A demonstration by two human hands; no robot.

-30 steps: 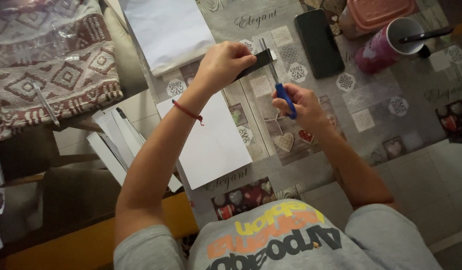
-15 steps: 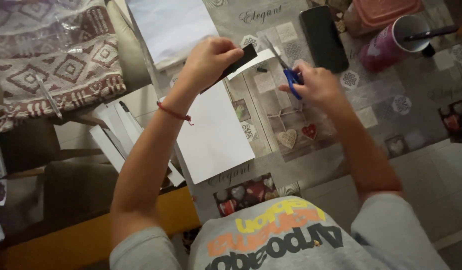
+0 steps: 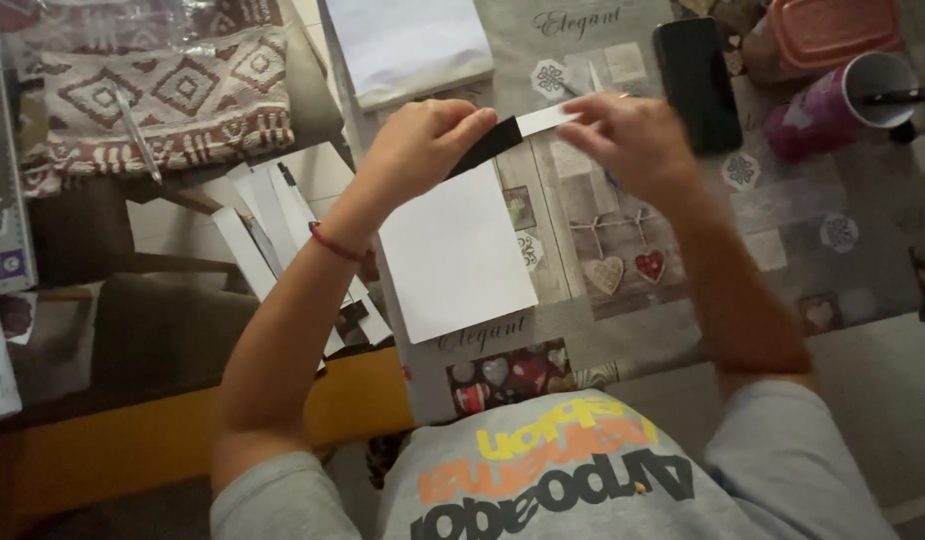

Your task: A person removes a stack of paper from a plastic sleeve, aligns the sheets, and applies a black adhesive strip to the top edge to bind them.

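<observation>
My left hand point(image 3: 417, 145), with a red band on its wrist, pinches the black end of a narrow paper strip point(image 3: 517, 130) that is black on one half and white on the other. The strip is held level above the patterned tablecloth point(image 3: 622, 270). My right hand point(image 3: 632, 140) is closed at the strip's white end, its back toward me. It covers the scissors; only a sliver of blue handle point(image 3: 609, 178) shows under the palm. A white sheet point(image 3: 457, 255) lies on the table just below my left hand.
A black phone point(image 3: 694, 80), a pink mug point(image 3: 832, 105) with a dark tool in it and a pink lidded box point(image 3: 832, 30) stand at the back right. White paper point(image 3: 407, 40) lies at the back. Cut strips point(image 3: 267, 230) and a patterned cloth point(image 3: 162, 100) lie left.
Both hands have drawn closer together. The right hand moved from beside the strip up to its white end, and the scissors that showed clearly before are now hidden under it.
</observation>
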